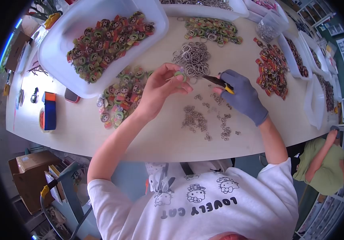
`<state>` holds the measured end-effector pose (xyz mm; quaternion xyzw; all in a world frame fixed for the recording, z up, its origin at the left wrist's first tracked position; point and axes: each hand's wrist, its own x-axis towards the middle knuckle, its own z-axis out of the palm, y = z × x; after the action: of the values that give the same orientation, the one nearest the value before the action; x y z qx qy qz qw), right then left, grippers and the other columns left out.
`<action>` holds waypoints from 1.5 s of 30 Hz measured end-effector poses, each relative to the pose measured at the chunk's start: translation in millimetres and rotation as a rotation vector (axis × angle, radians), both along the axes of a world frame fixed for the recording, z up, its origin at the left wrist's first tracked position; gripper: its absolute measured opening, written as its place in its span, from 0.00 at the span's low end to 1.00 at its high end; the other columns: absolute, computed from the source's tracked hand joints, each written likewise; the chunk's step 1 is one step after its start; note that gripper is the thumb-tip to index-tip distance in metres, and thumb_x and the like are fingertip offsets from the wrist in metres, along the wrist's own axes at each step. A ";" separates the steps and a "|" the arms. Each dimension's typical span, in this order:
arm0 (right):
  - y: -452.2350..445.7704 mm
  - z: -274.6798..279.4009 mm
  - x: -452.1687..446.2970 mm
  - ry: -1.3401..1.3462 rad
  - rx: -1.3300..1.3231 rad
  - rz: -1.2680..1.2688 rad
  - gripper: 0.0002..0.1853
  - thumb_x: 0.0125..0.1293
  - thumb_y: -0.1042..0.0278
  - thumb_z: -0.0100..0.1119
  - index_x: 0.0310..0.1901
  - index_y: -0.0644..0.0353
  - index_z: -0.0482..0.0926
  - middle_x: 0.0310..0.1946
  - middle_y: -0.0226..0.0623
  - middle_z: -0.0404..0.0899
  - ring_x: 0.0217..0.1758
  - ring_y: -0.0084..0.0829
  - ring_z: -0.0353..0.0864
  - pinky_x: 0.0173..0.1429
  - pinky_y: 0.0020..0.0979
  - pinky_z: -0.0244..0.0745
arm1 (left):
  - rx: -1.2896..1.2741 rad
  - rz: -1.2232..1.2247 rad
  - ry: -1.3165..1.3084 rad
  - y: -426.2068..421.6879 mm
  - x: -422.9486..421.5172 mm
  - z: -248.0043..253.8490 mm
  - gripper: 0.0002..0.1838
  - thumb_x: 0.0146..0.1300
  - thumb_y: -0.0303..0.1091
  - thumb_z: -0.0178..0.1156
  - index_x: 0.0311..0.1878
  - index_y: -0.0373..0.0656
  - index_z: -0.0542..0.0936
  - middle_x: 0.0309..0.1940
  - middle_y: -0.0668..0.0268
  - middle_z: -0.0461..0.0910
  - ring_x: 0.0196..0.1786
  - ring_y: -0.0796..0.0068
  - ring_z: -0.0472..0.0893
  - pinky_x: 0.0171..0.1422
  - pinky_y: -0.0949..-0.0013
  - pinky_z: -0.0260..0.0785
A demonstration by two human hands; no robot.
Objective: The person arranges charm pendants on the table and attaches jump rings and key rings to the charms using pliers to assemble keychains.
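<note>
Left hand [162,88] pinches a green charm [180,75] while gloved right hand [242,96] grips pliers [216,81]

In the head view, both hands are raised over the middle of the desk [160,140]. The left hand, bare, has its thumb and fingertips closed on the small round charm, near the centre of the frame. The right hand, in a grey-blue glove that leaves the fingertips bare, is wrapped around the black-and-yellow pliers. The tool points left, its tip beside the lower edge of a heap of large metal rings [192,58]; whether the tip touches a ring cannot be told.

Below the hands, small metal links [194,119] lie in loose clusters. Mixed charms [122,94] spread left of centre, partly hidden by the left hand and forearm. A white tub [56,52] holding more charms fills the upper left. Green charms [212,30] lie at the upper centre, red ones [272,70] at the upper right, with a clear cup [267,27] of small metal pieces just above them.

At the left of the frame, a blue-and-orange box [50,112] stands beside a roll of tape [42,120]. Another person [324,168] in a green top shows at the lower right, well apart from the hands.
</note>
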<state>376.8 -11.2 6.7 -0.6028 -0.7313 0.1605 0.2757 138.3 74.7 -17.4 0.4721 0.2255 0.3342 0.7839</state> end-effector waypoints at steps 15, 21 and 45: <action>-0.2 0.5 16.3 0.112 -0.269 -0.076 0.14 0.59 0.67 0.67 0.39 0.68 0.76 0.33 0.43 0.77 0.33 0.43 0.77 0.39 0.34 0.71 | -0.073 -0.029 -0.082 3.3 -5.9 -17.9 0.10 0.70 0.31 0.56 0.51 0.42 0.70 0.40 0.62 0.79 0.39 0.70 0.82 0.42 0.69 0.72; 7.3 -2.0 -4.0 -0.078 -0.135 0.050 0.14 0.57 0.68 0.68 0.40 0.66 0.77 0.33 0.41 0.77 0.34 0.41 0.78 0.39 0.34 0.71 | -0.099 -0.059 -0.086 -2.9 -5.0 -16.5 0.11 0.70 0.31 0.55 0.52 0.41 0.70 0.41 0.61 0.78 0.39 0.70 0.82 0.41 0.69 0.72; 11.3 34.7 -2.1 0.424 -0.740 -0.027 0.12 0.58 0.74 0.66 0.41 0.65 0.74 0.33 0.29 0.79 0.38 0.16 0.76 0.45 0.24 0.72 | 0.192 0.131 0.195 -21.6 3.8 -9.0 0.16 0.64 0.20 0.60 0.53 0.37 0.71 0.43 0.64 0.80 0.44 0.74 0.83 0.46 0.74 0.75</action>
<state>374.6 0.1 41.4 -0.6244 -0.5436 0.5288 0.1872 142.1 53.1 -26.4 0.5594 0.2981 0.3572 0.6860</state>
